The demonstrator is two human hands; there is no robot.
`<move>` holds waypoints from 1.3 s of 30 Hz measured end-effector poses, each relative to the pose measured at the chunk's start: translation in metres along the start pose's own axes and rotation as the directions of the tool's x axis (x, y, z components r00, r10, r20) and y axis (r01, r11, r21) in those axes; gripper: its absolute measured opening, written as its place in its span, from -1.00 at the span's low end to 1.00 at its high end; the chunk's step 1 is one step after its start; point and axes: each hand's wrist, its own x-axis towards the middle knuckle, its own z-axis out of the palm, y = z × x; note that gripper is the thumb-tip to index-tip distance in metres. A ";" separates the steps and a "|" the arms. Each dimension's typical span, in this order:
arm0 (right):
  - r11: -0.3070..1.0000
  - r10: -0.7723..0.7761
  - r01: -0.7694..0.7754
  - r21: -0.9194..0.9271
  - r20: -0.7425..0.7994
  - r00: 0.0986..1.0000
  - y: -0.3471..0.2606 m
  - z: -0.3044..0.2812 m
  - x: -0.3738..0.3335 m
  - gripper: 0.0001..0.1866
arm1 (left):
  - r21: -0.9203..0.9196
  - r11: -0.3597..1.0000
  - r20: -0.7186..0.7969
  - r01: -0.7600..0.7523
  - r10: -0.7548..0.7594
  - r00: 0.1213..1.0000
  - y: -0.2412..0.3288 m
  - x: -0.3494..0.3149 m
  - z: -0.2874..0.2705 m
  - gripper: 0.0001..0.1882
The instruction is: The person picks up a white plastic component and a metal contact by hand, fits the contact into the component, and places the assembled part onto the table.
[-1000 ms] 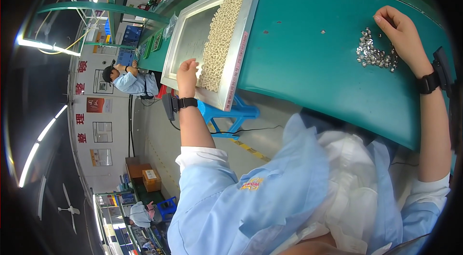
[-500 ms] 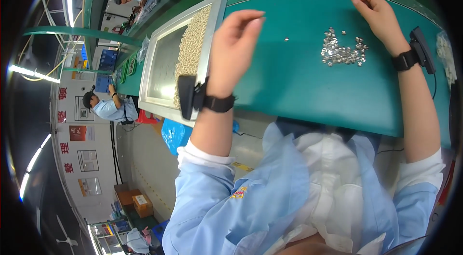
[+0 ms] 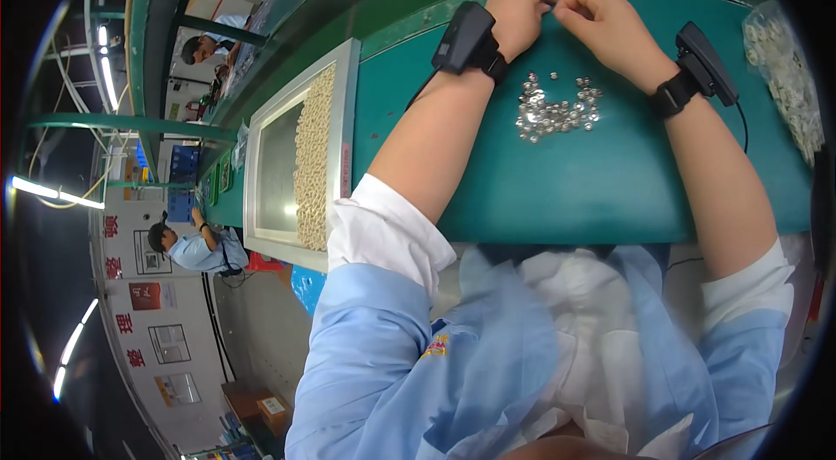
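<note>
Head: right hand (image 3: 616, 35) pinched, contents unclear

Satin metal frame (image 3: 346, 103) left of the left hand (image 3: 520, 14), crinkled clear plastic bag (image 3: 782, 68) right of the right hand (image 3: 608, 28), glossy metal parts (image 3: 549, 121) on their near side, smooth, lightly shiny green tabletop (image 3: 557, 190) beneath both

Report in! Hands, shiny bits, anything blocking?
Left hand, right hand: fingertips close together, grasp unclear. Shiny bits: loose on green tabletop. Nothing visibly blocking.
</note>
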 end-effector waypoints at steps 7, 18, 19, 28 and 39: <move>0.996 0.000 -0.002 0.092 0.021 1.000 -0.003 0.002 -0.004 -0.84 | -0.090 0.993 -0.157 0.075 -0.089 0.984 0.012 -0.009 -0.023 -0.88; 0.962 -0.100 0.183 -0.201 0.365 0.926 -0.020 0.006 -0.021 -0.87 | -0.832 0.289 0.274 0.474 -0.528 0.804 0.033 -0.068 -0.055 -0.76; 0.942 -0.147 0.240 -0.234 0.354 0.924 -0.022 0.007 -0.021 -0.86 | -0.867 0.196 0.299 0.457 -0.530 0.794 0.033 -0.071 -0.053 -0.74; 0.928 -0.103 0.226 -0.297 0.378 0.920 -0.032 0.005 -0.026 -0.85 | -0.904 0.021 0.359 0.428 -0.509 0.782 0.034 -0.078 -0.047 -0.73; 0.900 0.001 0.148 -0.411 0.342 0.940 -0.041 0.003 -0.025 -0.86 | -0.903 -0.142 0.422 0.405 -0.459 0.782 0.036 -0.076 -0.054 -0.76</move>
